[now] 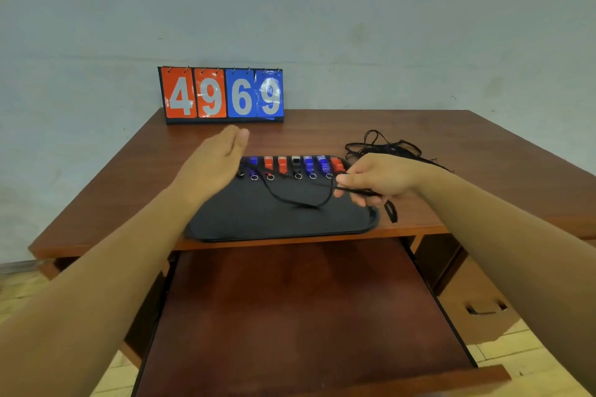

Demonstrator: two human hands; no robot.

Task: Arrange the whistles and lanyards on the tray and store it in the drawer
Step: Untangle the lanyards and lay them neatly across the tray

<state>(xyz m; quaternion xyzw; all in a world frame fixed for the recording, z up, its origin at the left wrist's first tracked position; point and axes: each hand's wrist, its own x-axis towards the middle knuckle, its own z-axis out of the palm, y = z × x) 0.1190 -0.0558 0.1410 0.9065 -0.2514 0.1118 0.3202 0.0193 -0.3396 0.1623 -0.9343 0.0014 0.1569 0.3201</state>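
- The light is soft and even, fairly dim, with no single source I can pick out.
- Shadows are faint; only a weak one lies under the near edge of the tray (225, 229).
- Glare whitens the glossy digits of the scoreboard (222, 94) at the desk's (419, 132) far edge.
- My left hand (216, 161) is smeared by motion blur; my right hand (380, 179) is a little sharper.
- The wide lens bows the desk edges and stretches my forearms toward the bottom corners.
- Everything looks slightly soft.

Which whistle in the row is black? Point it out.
The black whistle, with a pale top, is the only one that is neither red nor blue. It sits mid-row on the tray, between a red whistle and a blue whistle.
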